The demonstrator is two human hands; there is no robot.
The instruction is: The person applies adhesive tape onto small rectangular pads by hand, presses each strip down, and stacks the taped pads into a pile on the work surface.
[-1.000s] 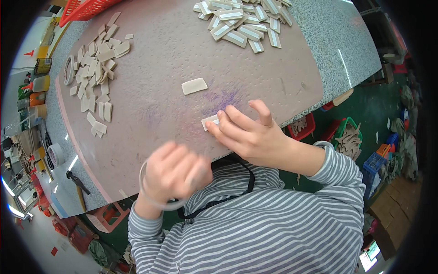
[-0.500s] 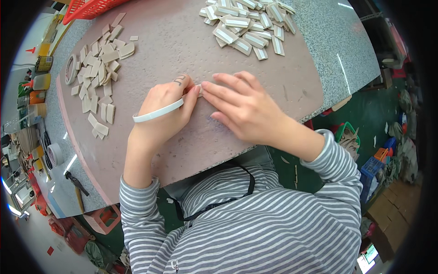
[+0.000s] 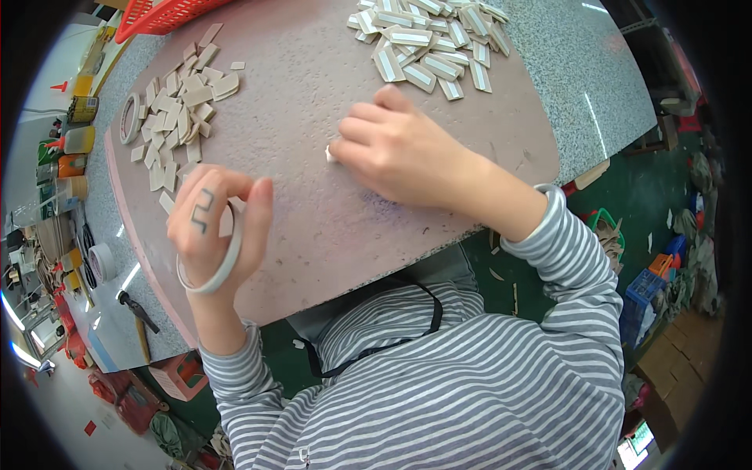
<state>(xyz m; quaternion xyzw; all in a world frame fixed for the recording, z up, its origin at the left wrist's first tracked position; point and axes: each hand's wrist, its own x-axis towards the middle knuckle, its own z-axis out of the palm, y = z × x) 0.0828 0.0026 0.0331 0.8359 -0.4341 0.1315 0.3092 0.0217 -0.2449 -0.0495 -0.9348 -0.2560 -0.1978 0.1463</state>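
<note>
My left hand (image 3: 215, 227) is raised over the left part of the board, fingers curled and thumb standing apart, with a thin white tape roll (image 3: 233, 251) looped round it. What its fingertips may pinch is hidden. My right hand (image 3: 395, 149) is closed low over the middle of the board, fingers bent under. A small white bit of a piece (image 3: 330, 154) shows at its fingertips; the rest lies hidden beneath the hand. Left of the hands is a loose pile of plain beige flat pieces (image 3: 197, 95). At the far right lie many similar pieces with white strips (image 3: 410, 37).
A pinkish worn board (image 3: 305, 258) covers the speckled stone table (image 3: 580, 102). Another tape roll (image 3: 130, 119) stands beside the beige pile. A red basket (image 3: 160, 17) sits at the far left edge. A hammer (image 3: 138, 313) lies on the left side, near bottles and glue containers.
My hands have parted. The left one moved left and toward me with the tape roll round it; the right one closed and shifted slightly left over the small piece.
</note>
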